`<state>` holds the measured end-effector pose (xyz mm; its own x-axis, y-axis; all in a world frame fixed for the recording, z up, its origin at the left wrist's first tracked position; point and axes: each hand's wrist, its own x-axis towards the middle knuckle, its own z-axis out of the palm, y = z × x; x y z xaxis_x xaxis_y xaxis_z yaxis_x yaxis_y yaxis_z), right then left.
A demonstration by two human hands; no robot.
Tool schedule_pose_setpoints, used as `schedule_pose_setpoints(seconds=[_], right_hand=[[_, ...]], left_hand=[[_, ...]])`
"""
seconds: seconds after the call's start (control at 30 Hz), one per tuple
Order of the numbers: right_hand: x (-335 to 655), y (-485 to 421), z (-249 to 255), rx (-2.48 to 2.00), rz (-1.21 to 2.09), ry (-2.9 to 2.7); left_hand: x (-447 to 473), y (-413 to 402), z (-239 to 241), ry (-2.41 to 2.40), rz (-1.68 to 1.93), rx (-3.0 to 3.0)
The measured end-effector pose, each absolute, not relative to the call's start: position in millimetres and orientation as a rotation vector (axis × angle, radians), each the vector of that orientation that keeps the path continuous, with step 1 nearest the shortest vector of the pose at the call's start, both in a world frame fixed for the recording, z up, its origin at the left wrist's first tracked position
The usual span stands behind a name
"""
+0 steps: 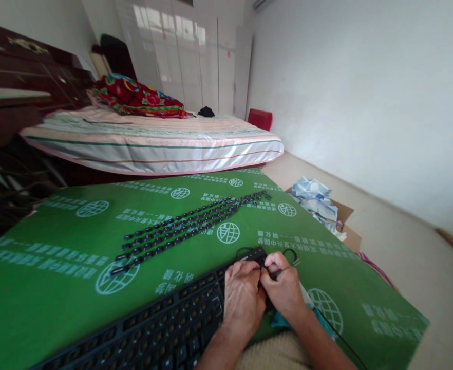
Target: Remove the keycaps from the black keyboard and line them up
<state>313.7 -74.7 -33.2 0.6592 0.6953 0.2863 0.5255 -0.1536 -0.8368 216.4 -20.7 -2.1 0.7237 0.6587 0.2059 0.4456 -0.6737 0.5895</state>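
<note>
A black keyboard (161, 329) lies slantwise on the green printed cloth (57, 277) that covers the table in front of me. My left hand (242, 298) rests on the keyboard's right end, fingers curled down onto it. My right hand (284, 288) sits just beside it, fingers pinched together at the keyboard's top right corner on something small I cannot make out. A thin black cable (291, 253) loops out past that corner. Further away on the cloth lie three long rows of removed black keycaps (188, 226).
A bed (153, 144) with a striped cover and a red patterned blanket (137, 97) stands behind the table. A cardboard box (345, 226) with crumpled paper sits on the floor at the right. Dark wooden furniture (14, 87) and tangled cables are at the left.
</note>
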Motion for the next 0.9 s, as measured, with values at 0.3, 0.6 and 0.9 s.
schedule_pose_setpoints(seconds=[0.3, 0.6, 0.9], right_hand=[[314.7, -75.6, -31.9, -1.728, 0.195, -0.895], [314.8, -76.5, -28.9, -1.613, 0.309, -0.792], [314.0, -82.0, -31.1, -1.567, 0.329, -0.853]], left_hand=[[215.8, -21.3, -7.3, 0.827, 0.616, 2.467], [213.5, -22.2, -5.3, 0.797, 0.631, 2.457], [210.9, -20.3, -8.8, 0.786, 0.709, 2.383]])
